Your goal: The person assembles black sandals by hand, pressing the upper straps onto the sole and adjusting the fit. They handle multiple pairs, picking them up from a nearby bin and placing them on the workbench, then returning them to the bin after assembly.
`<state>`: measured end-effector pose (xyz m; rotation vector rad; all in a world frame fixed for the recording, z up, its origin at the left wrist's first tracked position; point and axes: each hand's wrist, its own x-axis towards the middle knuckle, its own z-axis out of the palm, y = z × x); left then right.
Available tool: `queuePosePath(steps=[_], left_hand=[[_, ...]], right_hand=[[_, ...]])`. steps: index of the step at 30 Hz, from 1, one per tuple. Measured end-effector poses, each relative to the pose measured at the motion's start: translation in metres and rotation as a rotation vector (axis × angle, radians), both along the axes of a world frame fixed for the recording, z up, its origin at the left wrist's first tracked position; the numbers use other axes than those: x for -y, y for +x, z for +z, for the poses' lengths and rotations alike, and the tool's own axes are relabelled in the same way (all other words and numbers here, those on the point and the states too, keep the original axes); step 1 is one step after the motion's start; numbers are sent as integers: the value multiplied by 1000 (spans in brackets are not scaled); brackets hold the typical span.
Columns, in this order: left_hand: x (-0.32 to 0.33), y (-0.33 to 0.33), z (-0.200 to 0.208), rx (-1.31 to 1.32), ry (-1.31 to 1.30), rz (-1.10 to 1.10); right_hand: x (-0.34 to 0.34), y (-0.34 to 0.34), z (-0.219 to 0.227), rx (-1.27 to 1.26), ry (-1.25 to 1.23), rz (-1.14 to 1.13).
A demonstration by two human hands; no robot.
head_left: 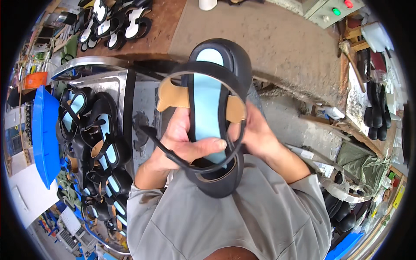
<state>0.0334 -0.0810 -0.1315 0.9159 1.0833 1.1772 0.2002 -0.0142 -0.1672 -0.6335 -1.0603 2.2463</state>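
A black sandal (pixel 207 102) with a light blue insole and tan-lined straps is held up in front of my chest. My left hand (pixel 184 141) grips it from the left side, its thumb lying across the insole. On the other side, my right hand (pixel 255 132) is closed around the edge beside a tan-lined strap flap (pixel 236 109); part of its fingers is hidden behind the sandal. A thin black strap (pixel 167 151) loops out loosely over my left wrist. The thicker black band (pixel 208 69) arches above the insole.
A metal-edged rack (pixel 129 99) at the left carries several similar black sandals (pixel 106 125). Beside it stands a blue tray (pixel 45 134). Shoe straps with white pieces (pixel 136 21) lie on the workbench (pixel 260 34) ahead. At the right are a hammer (pixel 353 65) and a control box (pixel 331 13).
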Motion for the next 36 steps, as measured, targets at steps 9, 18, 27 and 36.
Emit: queuePosePath(steps=[9, 18, 27, 36], left_hand=[[4, 17, -24, 189, -67, -235], [-26, 33, -38, 569, 48, -251], [-31, 31, -28, 432, 37, -223], [-35, 29, -29, 352, -78, -139]], right_hand=[[-82, 26, 19, 47, 584, 41], [-88, 26, 8, -61, 734, 119], [-88, 24, 19, 75, 913, 80], [-96, 14, 23, 182, 1011, 132]])
